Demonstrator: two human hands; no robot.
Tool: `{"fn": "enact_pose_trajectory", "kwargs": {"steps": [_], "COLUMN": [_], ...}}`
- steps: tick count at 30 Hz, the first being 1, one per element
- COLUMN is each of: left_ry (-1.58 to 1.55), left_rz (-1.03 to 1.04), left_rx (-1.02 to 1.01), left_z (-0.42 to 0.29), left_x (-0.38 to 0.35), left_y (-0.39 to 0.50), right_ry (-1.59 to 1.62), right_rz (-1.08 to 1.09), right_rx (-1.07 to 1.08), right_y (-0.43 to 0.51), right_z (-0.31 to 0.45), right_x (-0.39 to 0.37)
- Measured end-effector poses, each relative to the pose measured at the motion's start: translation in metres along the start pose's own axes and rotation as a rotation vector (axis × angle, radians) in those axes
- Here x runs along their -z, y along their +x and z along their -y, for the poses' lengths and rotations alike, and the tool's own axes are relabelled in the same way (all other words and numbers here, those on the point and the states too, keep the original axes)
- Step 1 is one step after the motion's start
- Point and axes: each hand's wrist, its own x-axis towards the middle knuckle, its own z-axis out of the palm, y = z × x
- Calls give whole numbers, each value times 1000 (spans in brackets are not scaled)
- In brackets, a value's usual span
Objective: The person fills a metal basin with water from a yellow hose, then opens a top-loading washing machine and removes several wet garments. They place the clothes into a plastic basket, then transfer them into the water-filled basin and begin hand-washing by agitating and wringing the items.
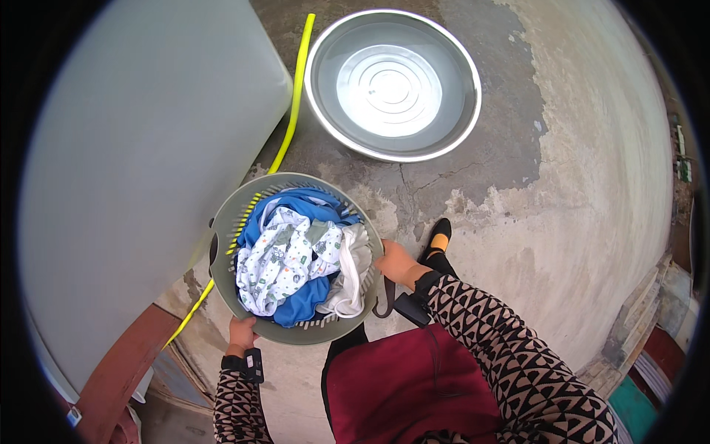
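Note:
Between my hands is a round grey-green plastic laundry basket (310, 336) with slotted sides. My left hand (242, 334) grips its near left rim, and my right hand (396, 262) grips the rim on the right. Inside lie a white printed garment (277, 255), blue cloth (302, 302) and a white garment with a cord (352, 266). Beyond the basket, a wide metal basin (468, 119) stands on the concrete floor, apparently with clear water in it. A dark strap or hooked handle (389, 297) hangs below my right hand.
A yellow hose (294, 119) runs along the floor past the basin's left side and behind the basket. A large pale grey box-like body (155, 139) fills the left. My black shoe (440, 236) is on the cracked, partly damp concrete (499, 238). A reddish-brown board (130, 361) lies lower left.

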Motion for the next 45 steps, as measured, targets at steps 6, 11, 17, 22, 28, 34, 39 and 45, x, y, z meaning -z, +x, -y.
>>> {"fn": "enact_pose_trajectory", "kwargs": {"steps": [6,11,17,22,28,34,39,45], "left_ry": [-19,25,291,258,426,386,255,22], "left_rz": [432,768,815,822,885,913,910,1017], "left_rx": [82,-88,-666,-655,-660,-478,-425,-350], "left_z": [-74,-75,-113,-127,-127,-127,-148,-202], "left_x": [50,66,47,57,230,316,396,578], "left_y": [-13,89,211,209,151,191,256,374], "right_ry": [34,283,417,100,-891,-516,-18,353], "right_rz": [-226,-646,-1040,-1435,-1661,-1069,-1406,-1213], "right_rx": [-271,-318,-195,-356,223,-112,351,818], "right_y": [-110,-153,-118,-89,-90,36,1,-54], "right_z": [117,156,126,130,234,279,356,613], "right_x": [-3,-103,-213,-244,-354,-388,-408,-618]}}
